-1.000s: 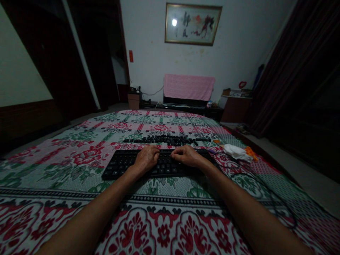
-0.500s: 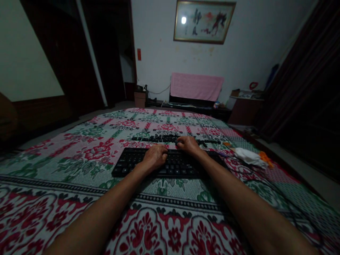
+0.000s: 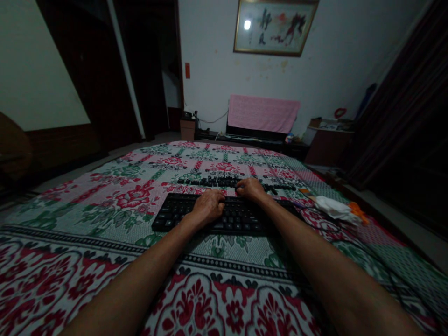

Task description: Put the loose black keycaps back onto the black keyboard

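Observation:
A black computer keyboard [image 3: 171, 215] lies on the patterned bedspread in front of me. My left hand [image 3: 209, 205] rests over the middle of its back half, fingers bent together and pressed on it. Behind the keyboard stretches a row of loose black keycaps [image 3: 213, 181], several of them close together. My right hand [image 3: 251, 189] is at this row, past the keyboard's back edge. Its thumb and fingers are closed at a small dark keycap [image 3: 237, 188], partly hidden by the fingertips. My right forearm covers part of the keyboard's right side.
Right of the keyboard lie a crumpled white cloth or bag [image 3: 334, 208] and an orange item [image 3: 357, 212]. A dark cable [image 3: 381, 261] runs along the right of the bedspread [image 3: 133, 275]. A pink cloth [image 3: 263, 113] hangs over something by the far wall.
The whole view has shifted slightly, so things appear a little further right. Both hands keep nearly the same places at the keyboard and the keycaps.

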`<move>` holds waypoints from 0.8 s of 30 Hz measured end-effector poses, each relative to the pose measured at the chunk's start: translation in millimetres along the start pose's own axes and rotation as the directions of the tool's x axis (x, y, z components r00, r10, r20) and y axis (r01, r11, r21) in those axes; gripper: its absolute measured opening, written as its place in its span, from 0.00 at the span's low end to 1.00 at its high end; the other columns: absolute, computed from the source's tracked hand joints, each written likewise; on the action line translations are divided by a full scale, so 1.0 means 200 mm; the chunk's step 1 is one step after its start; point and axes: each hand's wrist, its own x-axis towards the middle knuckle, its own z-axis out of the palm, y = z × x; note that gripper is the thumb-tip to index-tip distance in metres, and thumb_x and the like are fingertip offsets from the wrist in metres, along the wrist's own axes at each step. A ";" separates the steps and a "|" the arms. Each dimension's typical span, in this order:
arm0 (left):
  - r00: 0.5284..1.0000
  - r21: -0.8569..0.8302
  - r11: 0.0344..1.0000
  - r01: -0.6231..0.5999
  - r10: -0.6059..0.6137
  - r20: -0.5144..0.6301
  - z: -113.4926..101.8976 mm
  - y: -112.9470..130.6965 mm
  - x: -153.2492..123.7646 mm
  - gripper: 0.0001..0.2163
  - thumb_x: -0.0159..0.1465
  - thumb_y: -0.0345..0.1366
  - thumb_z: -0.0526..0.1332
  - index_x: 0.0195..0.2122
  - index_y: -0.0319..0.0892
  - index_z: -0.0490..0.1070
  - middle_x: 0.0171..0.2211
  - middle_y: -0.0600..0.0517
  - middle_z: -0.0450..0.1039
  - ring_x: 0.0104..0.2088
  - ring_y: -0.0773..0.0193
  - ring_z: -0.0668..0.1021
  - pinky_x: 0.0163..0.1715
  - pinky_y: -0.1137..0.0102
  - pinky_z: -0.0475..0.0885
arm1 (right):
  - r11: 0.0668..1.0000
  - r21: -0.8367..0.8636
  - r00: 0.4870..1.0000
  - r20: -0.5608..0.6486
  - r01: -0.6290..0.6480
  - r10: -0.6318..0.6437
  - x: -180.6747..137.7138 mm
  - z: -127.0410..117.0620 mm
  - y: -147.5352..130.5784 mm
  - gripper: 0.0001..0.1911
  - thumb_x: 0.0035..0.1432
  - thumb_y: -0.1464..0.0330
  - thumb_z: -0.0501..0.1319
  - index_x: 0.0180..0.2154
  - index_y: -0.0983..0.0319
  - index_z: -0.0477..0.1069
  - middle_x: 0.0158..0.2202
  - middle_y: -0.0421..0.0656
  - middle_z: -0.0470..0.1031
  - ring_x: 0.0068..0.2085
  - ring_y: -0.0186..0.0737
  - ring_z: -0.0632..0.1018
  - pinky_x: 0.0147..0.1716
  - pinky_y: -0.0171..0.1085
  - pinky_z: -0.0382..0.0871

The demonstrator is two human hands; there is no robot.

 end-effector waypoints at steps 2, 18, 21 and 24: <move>1.000 0.019 1.000 -0.010 0.010 0.013 0.00 0.00 0.00 0.10 0.54 0.34 0.53 0.33 0.43 0.72 0.42 0.51 0.70 0.44 0.61 0.69 0.48 0.66 0.62 | 1.000 0.005 1.000 -0.008 -0.004 0.004 0.00 0.00 0.00 0.15 0.45 0.65 0.58 0.37 0.56 0.74 0.37 0.42 0.75 0.39 0.42 0.73 0.38 0.34 0.64; 0.999 0.065 0.998 -0.026 0.024 0.036 0.00 -0.01 0.01 0.12 0.55 0.34 0.52 0.37 0.43 0.72 0.45 0.51 0.68 0.46 0.60 0.69 0.49 0.66 0.61 | 0.995 -0.011 0.993 0.065 -0.102 0.102 -0.02 -0.02 -0.05 0.12 0.42 0.66 0.58 0.33 0.59 0.74 0.34 0.46 0.74 0.37 0.43 0.74 0.33 0.36 0.65; 0.999 0.061 0.998 -0.023 0.021 0.029 0.00 -0.01 0.01 0.13 0.55 0.34 0.52 0.38 0.43 0.72 0.46 0.51 0.68 0.46 0.60 0.68 0.49 0.66 0.60 | 0.995 0.010 0.993 0.060 -0.098 0.098 -0.03 -0.02 -0.05 0.11 0.43 0.66 0.58 0.32 0.59 0.74 0.34 0.46 0.74 0.37 0.42 0.73 0.33 0.35 0.65; 0.999 0.056 0.998 -0.032 0.031 0.027 0.00 -0.02 0.01 0.12 0.55 0.34 0.52 0.38 0.43 0.72 0.45 0.51 0.68 0.46 0.61 0.69 0.49 0.66 0.61 | 0.996 0.045 0.997 0.018 -0.075 0.074 -0.04 -0.01 -0.03 0.12 0.44 0.65 0.59 0.33 0.60 0.73 0.33 0.45 0.74 0.36 0.41 0.73 0.32 0.33 0.64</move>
